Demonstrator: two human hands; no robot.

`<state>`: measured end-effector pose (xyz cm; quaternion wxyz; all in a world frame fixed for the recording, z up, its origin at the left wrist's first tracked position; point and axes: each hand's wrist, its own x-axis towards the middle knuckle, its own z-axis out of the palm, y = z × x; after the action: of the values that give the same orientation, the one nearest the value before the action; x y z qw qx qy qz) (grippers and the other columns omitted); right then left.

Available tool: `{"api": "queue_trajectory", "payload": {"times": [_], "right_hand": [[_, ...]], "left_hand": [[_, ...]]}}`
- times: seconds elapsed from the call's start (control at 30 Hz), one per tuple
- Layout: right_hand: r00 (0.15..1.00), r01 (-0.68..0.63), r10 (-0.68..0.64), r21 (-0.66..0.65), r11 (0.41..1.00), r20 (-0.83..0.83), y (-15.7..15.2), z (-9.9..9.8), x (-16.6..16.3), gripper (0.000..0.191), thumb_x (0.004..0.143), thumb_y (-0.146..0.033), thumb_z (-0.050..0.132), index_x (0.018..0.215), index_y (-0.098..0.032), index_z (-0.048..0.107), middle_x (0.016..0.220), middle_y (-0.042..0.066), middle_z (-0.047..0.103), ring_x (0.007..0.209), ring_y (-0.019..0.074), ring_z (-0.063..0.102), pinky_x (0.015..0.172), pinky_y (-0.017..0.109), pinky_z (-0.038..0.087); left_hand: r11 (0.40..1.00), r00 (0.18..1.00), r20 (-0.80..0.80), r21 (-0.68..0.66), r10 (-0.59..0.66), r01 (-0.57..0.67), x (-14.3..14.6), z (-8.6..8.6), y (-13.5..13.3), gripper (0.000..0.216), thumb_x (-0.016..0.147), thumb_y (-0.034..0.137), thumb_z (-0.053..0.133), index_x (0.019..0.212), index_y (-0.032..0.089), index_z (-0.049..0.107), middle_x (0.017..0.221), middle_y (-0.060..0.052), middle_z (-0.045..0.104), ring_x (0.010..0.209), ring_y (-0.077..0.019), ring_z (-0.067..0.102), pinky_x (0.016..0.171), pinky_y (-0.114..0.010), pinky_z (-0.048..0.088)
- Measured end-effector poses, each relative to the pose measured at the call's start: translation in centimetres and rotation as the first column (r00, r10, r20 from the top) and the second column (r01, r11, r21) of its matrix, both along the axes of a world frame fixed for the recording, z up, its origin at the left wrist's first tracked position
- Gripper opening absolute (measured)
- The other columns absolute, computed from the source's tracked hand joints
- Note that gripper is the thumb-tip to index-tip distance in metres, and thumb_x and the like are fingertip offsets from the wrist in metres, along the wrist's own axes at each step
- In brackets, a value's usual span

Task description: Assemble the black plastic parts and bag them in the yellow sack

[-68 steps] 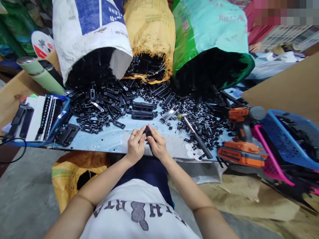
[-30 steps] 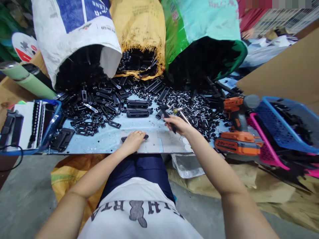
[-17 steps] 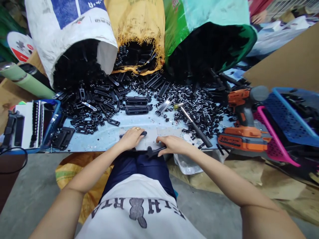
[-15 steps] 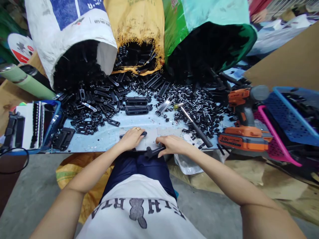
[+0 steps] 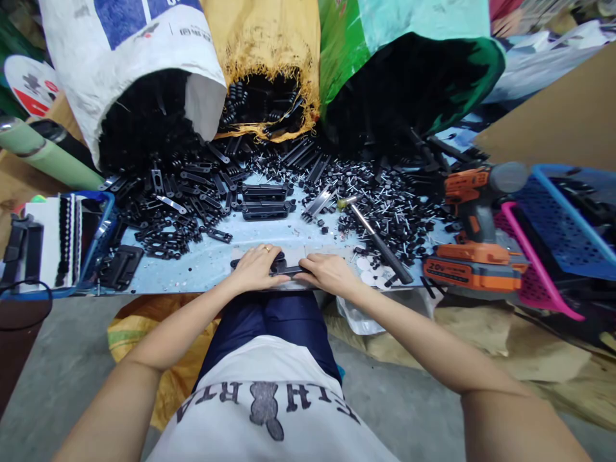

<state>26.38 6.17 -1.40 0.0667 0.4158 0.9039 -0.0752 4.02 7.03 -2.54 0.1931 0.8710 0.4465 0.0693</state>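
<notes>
At the front edge of the blue-topped table, my left hand [image 5: 255, 268] is closed over black plastic parts, its fingers covering much of them. A long black plastic bracket [image 5: 289, 271] spans the gap between my hands. Its right end is pinched by my right hand [image 5: 330, 272], thumb below and fingers on top. Behind my hands lie two assembled black brackets [image 5: 267, 210], one behind the other. A hammer [image 5: 378, 242] rests to the right of my right hand, its head pointing away from me.
Loose black links [image 5: 178, 218] pile up on the left, pins [image 5: 389, 199] on the right. An orange cordless drill [image 5: 476, 237] stands beside a pink basket [image 5: 539, 289]. Open white [image 5: 158, 48], yellow [image 5: 269, 38] and green [image 5: 344, 51] sacks line the back. A blue basket [image 5: 103, 237] sits left.
My right hand has brought the black bracket from below the table edge up and left, onto the table against my left hand. The view has shifted slightly.
</notes>
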Motion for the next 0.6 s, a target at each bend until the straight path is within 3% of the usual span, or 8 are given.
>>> {"api": "queue_trajectory", "payload": {"times": [0.07,0.33,0.6], "right_hand": [[1.0,0.017,-0.017,0.056,0.998,-0.007,-0.5,0.2,-0.1,0.044,0.094,-0.052,0.03,0.094,-0.019,0.059,0.087,0.009,0.062,0.078,0.0196,0.058,0.059,0.028,0.028],[0.999,-0.035,0.036,0.026,0.999,-0.027,-0.9,0.7,0.0,0.04,0.094,-0.05,0.034,0.09,-0.018,0.059,0.083,0.007,0.062,0.074,0.0178,0.056,0.058,0.028,0.025],[0.998,-0.019,0.031,0.228,0.973,-0.05,-1.7,2.1,-1.1,0.033,0.095,-0.041,0.038,0.085,-0.017,0.059,0.08,0.006,0.062,0.076,0.0173,0.053,0.062,0.03,0.024]], "left_hand": [[1.0,1.0,0.006,0.003,0.017,-0.017,0.0,0.0,-0.3,0.066,0.069,0.063,0.062,0.116,0.019,0.046,0.106,-0.009,0.058,0.099,-0.0275,0.055,0.084,-0.038,0.043],[0.999,1.0,0.01,0.035,0.003,-0.003,0.0,-0.4,-0.5,0.074,0.063,0.069,0.063,0.116,0.021,0.046,0.107,-0.009,0.057,0.097,-0.0272,0.057,0.081,-0.037,0.044],[0.981,0.995,0.091,0.192,-0.031,0.013,-0.4,-1.5,-0.7,0.049,0.077,0.057,0.057,0.105,0.018,0.049,0.096,-0.008,0.059,0.09,-0.024,0.059,0.076,-0.035,0.046]]}}
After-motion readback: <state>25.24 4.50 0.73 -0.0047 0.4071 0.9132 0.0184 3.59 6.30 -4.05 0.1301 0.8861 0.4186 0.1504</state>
